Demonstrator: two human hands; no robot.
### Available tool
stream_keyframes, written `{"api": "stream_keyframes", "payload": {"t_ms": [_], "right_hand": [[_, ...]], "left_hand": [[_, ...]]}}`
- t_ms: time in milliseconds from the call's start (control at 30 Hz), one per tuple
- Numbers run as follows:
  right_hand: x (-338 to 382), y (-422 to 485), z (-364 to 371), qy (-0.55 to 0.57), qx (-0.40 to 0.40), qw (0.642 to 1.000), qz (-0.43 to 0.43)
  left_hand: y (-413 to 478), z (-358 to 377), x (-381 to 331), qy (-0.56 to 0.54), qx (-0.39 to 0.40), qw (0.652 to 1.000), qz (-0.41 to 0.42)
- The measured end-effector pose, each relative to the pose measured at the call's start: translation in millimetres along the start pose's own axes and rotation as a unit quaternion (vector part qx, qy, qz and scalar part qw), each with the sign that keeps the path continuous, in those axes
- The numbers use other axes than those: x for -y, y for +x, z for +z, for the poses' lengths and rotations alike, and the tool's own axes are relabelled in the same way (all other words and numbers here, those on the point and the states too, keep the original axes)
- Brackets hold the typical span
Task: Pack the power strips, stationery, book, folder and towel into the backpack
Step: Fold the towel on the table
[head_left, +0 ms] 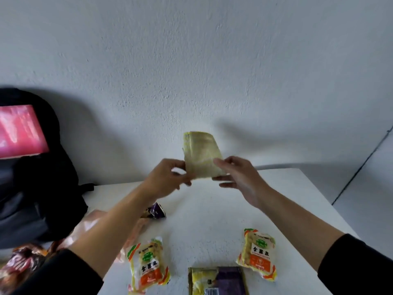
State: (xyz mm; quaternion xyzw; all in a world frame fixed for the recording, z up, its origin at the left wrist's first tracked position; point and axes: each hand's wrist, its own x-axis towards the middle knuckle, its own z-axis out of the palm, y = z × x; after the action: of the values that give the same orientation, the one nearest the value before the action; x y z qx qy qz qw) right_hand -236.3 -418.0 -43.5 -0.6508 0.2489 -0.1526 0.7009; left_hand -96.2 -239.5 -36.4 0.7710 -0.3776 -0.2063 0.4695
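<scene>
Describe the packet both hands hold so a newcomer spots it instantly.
Find the white table by the wall; above its far edge the left hand and right hand meet. They pinch a pale yellow packet by its lower corners. It alone is in the air, and lacks the orange label of the left snack pack and right snack pack lying nearer.

A white table top (pixel 212 209) stands against a white rough-plastered wall (pixel 191 60). On it lie two yellow-and-orange sealed snack packets, one near the middle (pixel 148 262) and one to the right (pixel 258 252), with a flat yellow-and-purple barcoded packet (pixel 219 279) between them at the near edge. Further left are a small purple wrapper (pixel 156 210), a clear pinkish plastic bag (pixel 91 222) and dark red crumpled wrappers (pixel 21 265). A pale yellow flat packet (pixel 202 154) is up above the table
</scene>
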Motion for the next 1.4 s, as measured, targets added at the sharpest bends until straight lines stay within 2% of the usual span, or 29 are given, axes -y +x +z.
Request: {"api": "stream_keyframes", "payload": {"t_ms": [167, 233, 300, 367, 467, 567, 700, 867, 967, 1100, 1233, 1333, 1400], "right_hand": [[-78.0, -18.1, -6.1, -0.223, -0.011, 0.973, 0.064], [-90.8, -27.8, -6.8, -0.271, -0.004, 0.959, 0.081], [-88.5, -33.0, -6.9, -0.311, 0.005, 0.948, 0.061], [-82.0, -32.6, -7.4, -0.366, 0.017, 0.930, 0.022], [-77.1, -30.9, -8.3, -0.428, 0.035, 0.903, 0.007], [-76.1, -25.9, -8.2, -0.431, 0.033, 0.901, 0.026], [-74.2, -14.1, -0.5, -0.357, -0.005, 0.933, 0.046], [-75.2, 3.4, 6.0, -0.325, -0.011, 0.943, 0.069], [-75.9, 12.9, 7.5, -0.290, -0.025, 0.956, 0.044], [-68.2, 27.7, 11.2, -0.240, -0.036, 0.970, 0.016], [-75.5, 45.0, 14.7, -0.306, -0.045, 0.951, -0.009], [-89.4, 53.2, 14.1, -0.382, -0.049, 0.923, -0.017], [-92.3, 50.1, 15.1, -0.432, -0.055, 0.899, -0.039]], "left_hand": [[-42.1, 40.6, 54.3, 0.170, 0.124, 0.977, -0.044], [-56.8, 52.0, 68.4, 0.209, 0.161, 0.964, -0.043], [-63.7, 53.6, 70.1, 0.235, 0.187, 0.953, -0.031], [-59.7, 48.7, 64.4, 0.226, 0.178, 0.957, -0.041], [-44.8, 37.7, 58.3, 0.192, 0.085, 0.974, -0.083], [-30.2, 33.5, 61.5, 0.160, 0.014, 0.977, -0.140], [-20.7, 44.9, 70.2, 0.054, 0.024, 0.974, -0.217], [-12.0, 49.6, 70.1, 0.030, 0.015, 0.983, -0.182], [-0.5, 42.1, 65.5, -0.017, 0.023, 0.988, -0.149], [23.2, 34.9, 65.6, -0.011, 0.012, 0.993, -0.113], [40.5, 44.0, 75.9, 0.059, 0.016, 0.992, -0.112], [49.6, 53.5, 80.5, 0.146, 0.001, 0.985, -0.087], [50.2, 57.6, 79.3, 0.165, -0.005, 0.983, -0.085]]}}
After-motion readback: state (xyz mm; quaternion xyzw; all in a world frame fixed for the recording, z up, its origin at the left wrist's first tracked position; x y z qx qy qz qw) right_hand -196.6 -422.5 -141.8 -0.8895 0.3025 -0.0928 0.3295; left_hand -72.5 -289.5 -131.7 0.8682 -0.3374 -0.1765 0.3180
